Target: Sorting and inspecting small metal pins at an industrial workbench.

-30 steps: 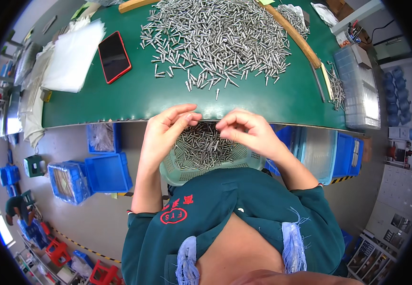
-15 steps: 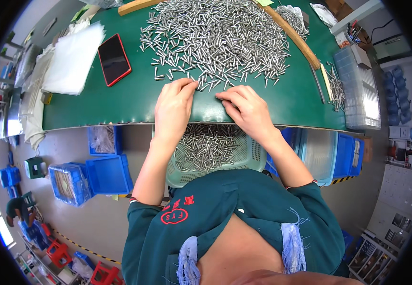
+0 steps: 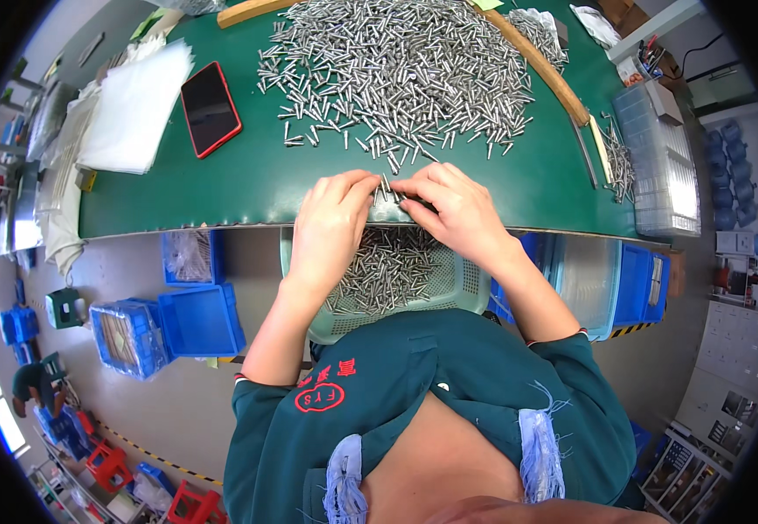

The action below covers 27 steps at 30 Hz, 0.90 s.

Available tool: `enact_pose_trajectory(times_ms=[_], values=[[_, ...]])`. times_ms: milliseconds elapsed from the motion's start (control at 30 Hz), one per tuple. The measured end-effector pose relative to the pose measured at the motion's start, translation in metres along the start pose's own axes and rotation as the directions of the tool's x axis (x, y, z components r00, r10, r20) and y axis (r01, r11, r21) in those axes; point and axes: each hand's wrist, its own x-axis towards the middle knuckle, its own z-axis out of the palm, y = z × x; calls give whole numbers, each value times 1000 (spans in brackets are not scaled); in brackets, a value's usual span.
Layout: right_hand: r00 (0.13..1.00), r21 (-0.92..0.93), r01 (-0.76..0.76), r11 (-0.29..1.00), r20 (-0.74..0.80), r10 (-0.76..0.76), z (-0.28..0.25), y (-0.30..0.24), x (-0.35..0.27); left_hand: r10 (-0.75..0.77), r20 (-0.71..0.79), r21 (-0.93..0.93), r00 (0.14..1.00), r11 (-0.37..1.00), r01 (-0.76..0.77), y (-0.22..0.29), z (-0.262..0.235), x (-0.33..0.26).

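A broad heap of small silver screws [image 3: 405,70] is spread over the green tabletop [image 3: 248,188]. Near the table's front edge, a few loose screws [image 3: 385,187] stand between my two hands. From the left, my left hand [image 3: 335,214] closes its bent fingers against them. My right hand [image 3: 451,205] meets them from the other side, thumb and fingers pinched around some pieces. The fingertips partly hide how many each hand has. Just below the table edge, in front of my body, a pale green perforated basket [image 3: 475,284] contains many more screws.
Wooden strips [image 3: 540,65] border the heap. On the left lie a red-edged phone [image 3: 210,109] and white sheets [image 3: 134,113]. At right are a clear plastic case [image 3: 658,166] and another small screw pile [image 3: 621,162]. Blue bins [image 3: 200,321] stand below; a person [image 3: 34,384] is far left.
Both hands have drawn back from the heap's near edge toward me and come closer together. Several screws now sit between their fingers, pulled off the heap.
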Motion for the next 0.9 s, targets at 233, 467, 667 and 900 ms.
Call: enact_pose_trajectory(times_ms=[233, 467, 667, 900], values=[[1000, -55, 13, 998, -4, -13, 2, -10, 12, -19, 86, 67, 996, 998, 13, -1, -1, 4], [999, -63, -18, 998, 47, 21, -10, -5, 4, 57, 129, -12, 990, 998, -56, 2, -4, 7], [1000, -54, -31, 998, -8, 30, -12, 1, -5, 100, 129, -7, 987, 995, -100, 1, 8, 12], [999, -88, -47, 995, -14, 46, -16, 0, -10, 118, 131, -34, 984, 993, -114, 2, 9, 16]])
